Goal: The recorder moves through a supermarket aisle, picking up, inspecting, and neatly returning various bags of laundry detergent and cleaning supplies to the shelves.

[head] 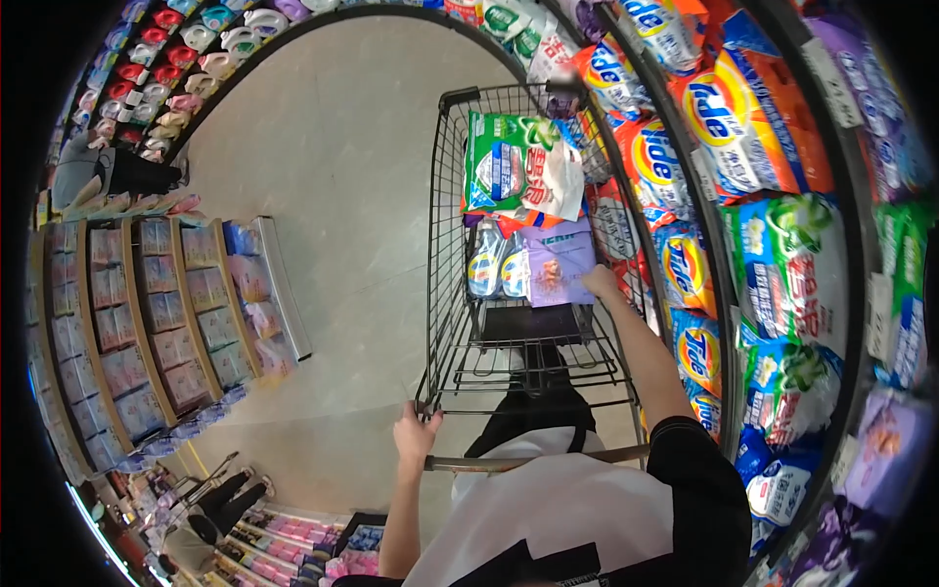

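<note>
A black wire shopping cart (pixel 434 220) stands before me. My left hand (pixel 417 434) is closed around the wire frame at its near left corner. Inside the cart, my right hand (pixel 601 282) grips the right edge of a purple bag (pixel 559 268); its fingertips are partly hidden. Left of that bag lie clear blue bottles (pixel 486 268) with yellow-and-white labels. Farther forward, a green-and-white laundry detergent bag (pixel 506 161) rests on top of orange packaging (pixel 539 219). The cart's handlebar (pixel 484 464) crosses in front of my shirt.
Shelves of detergent bags (pixel 722 125) run close along the cart's right side. At the left stands a rack of packaged goods (pixel 158 301). Jugs (pixel 198 62) line the far-left shelves. One person (pixel 95 169) bends by the rack; another person (pixel 213 521) is at lower left.
</note>
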{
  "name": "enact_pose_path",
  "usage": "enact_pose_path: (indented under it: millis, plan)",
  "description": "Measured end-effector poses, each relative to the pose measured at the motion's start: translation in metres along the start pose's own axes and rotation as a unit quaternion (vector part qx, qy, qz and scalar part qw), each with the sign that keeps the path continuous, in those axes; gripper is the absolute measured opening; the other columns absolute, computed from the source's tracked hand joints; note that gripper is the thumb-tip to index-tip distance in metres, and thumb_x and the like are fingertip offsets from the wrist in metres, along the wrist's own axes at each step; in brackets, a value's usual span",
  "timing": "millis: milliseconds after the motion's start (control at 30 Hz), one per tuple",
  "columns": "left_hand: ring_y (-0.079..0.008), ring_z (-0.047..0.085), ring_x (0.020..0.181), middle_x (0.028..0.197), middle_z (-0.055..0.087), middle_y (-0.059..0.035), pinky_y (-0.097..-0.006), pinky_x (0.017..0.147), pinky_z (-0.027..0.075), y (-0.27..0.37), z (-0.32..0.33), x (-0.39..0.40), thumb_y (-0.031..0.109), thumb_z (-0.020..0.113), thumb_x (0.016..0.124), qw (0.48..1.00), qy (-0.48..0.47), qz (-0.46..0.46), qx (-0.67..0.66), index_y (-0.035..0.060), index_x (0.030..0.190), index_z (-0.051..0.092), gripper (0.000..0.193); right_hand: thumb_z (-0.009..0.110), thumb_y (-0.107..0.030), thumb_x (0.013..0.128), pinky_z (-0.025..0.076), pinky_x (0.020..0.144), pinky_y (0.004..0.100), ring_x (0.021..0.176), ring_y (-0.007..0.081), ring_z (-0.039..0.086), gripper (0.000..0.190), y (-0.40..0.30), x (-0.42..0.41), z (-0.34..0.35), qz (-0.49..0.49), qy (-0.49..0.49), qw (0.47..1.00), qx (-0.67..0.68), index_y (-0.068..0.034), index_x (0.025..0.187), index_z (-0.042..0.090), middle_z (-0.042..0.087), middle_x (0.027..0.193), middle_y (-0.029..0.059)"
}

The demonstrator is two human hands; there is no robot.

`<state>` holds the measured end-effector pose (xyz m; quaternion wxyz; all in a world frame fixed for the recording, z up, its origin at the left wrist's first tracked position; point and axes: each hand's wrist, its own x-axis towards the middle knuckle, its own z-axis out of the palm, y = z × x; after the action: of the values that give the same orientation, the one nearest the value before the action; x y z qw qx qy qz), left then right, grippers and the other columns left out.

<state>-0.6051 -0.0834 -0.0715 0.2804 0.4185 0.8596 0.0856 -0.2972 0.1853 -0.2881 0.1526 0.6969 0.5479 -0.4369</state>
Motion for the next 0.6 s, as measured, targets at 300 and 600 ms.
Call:
enact_pose_path:
  millis: [300,600]
  plan:
    - [-0.0223,0.056,0.047,0.052,0.055,-0.0109,-0.0302,0.045,0.044,0.008,-0.001,0.004,0.026,0.068,0.059,0.994,-0.043,-0.102,-0.007,0.0033,0.079,0.052,0.034,0.054,-0.036,0.07,0.03,0.09,0.0389,0.106,0.0375,0.037,0.074,0.017,0.045,0.057,-0.02,0.165,0.985,0.044,0.01,0.118,0.022,0.031,0.117,0.0295]
    - [-0.0182,0.055,0.045,0.053,0.055,-0.0097,-0.0278,0.044,0.044,0.014,-0.003,0.005,0.021,0.068,0.059,0.992,-0.046,-0.111,-0.028,0.0016,0.079,0.051,0.032,0.058,-0.05,0.062,0.034,0.086,0.0391,0.101,0.0354,0.042,0.084,-0.005,0.059,0.062,0.102,0.244,0.959,0.103,0.009,0.114,0.03,0.039,0.111,0.0268]
